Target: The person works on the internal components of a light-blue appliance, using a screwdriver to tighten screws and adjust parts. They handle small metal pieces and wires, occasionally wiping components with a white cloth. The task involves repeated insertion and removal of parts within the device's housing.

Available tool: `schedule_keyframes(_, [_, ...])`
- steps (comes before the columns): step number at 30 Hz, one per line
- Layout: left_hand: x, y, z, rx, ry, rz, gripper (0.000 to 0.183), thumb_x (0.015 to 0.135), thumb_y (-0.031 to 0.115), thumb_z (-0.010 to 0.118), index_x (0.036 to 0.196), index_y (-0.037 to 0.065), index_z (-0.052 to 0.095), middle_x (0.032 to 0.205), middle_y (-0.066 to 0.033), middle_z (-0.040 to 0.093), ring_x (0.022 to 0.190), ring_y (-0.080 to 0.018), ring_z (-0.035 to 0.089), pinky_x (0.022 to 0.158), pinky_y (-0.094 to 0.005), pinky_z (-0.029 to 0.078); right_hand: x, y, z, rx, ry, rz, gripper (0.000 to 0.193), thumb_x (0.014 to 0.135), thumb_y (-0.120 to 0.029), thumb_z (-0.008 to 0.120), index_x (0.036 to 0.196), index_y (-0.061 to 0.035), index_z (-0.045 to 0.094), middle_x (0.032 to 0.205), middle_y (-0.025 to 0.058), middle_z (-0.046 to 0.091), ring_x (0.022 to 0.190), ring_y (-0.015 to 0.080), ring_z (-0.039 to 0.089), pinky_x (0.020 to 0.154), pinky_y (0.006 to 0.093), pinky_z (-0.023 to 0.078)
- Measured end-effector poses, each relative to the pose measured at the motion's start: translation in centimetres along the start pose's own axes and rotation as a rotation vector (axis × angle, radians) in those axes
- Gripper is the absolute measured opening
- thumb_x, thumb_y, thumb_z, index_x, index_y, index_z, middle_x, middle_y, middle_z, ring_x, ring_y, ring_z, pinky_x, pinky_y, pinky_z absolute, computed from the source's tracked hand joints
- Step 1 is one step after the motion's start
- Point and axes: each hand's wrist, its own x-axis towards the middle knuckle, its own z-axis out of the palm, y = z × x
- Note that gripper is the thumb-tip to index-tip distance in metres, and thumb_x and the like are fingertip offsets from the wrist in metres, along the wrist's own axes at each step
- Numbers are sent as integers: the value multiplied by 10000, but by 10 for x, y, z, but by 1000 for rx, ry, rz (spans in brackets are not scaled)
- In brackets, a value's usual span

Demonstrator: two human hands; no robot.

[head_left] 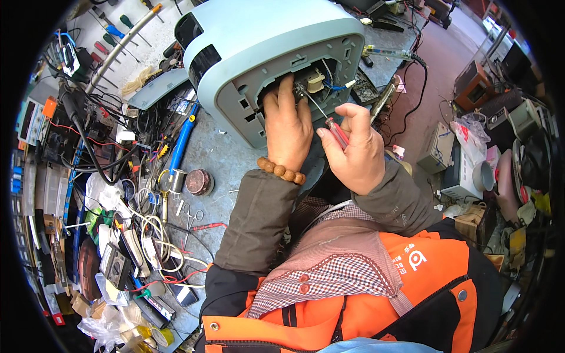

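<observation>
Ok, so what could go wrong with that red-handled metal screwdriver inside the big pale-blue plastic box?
The red-handled metal screwdriver in the right hand might slip and jab the left hand, whose fingers are close by, inside the opening of the pale-blue plastic casing. Its shaft also passes near the thin blue wires, so it could perhaps nick or snag one.

Found on the left of the bench [226,166]: a blue tube-shaped tool [183,141], a reddish-brown round container [199,182] and a scissor-handled metal tool [192,218]. Noted cream cables [158,222] nearby (loosely looped and crossing). Recorded at right: a brown box-shaped unit [474,86] and, near it, a translucent plastic bag [471,133].
</observation>
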Motion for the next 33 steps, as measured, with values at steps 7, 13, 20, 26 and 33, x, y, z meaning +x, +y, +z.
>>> schedule_keyframes(7, [-2, 0, 0, -23, -2, -17, 603, 981, 1, 694, 1555, 12, 509, 1214, -314, 580, 1076, -508, 637, 915, -542, 553, 10, -5, -6, -188, 54, -76, 212, 986, -109, 790, 1156, -12, 709, 941, 166, 734, 828, 404, 742, 696, 458, 587])
schedule_keyframes(13, [-2, -7, 8, -98, 20, -79, 611, 1007, 17, 711, 1556, -52, 452, 1293, -277, 591, 1148, -428, 650, 999, -490, 543, 5, -10, -8, -28, -1, 70, 377, 979, -104, 793, 1294, 5, 616, 960, 219, 727, 871, 414, 754, 720, 469, 590])
schedule_keyframes(20, [-1, -4, 5, -110, 6, -96, 559, 983, 1, 696, 1492, -85, 480, 1277, -347, 584, 1134, -530, 612, 983, -547, 534, 6, -8, -8, -201, 34, -50, 205, 1004, -104, 803, 1125, 18, 691, 883, 163, 723, 744, 310, 728, 684, 397, 567])
schedule_keyframes(26, [-2, -6, 6, -140, -1, -136, 561, 978, -5, 697, 1489, -91, 482, 1310, -366, 576, 1184, -552, 591, 1024, -554, 516, 2, -7, -4, -119, 53, -32, 226, 1010, -125, 784, 1126, 4, 639, 1000, 209, 708, 810, 412, 716, 717, 461, 568])
schedule_keyframes(33, [-2, -8, 6, -174, 1, -153, 564, 969, -7, 703, 1482, -98, 488, 1312, -370, 579, 1189, -553, 590, 1033, -555, 513, 5, -9, -15, -260, -65, 2, 274, 1025, -149, 779, 1197, 1, 626, 999, 203, 709, 849, 419, 715, 736, 469, 571])
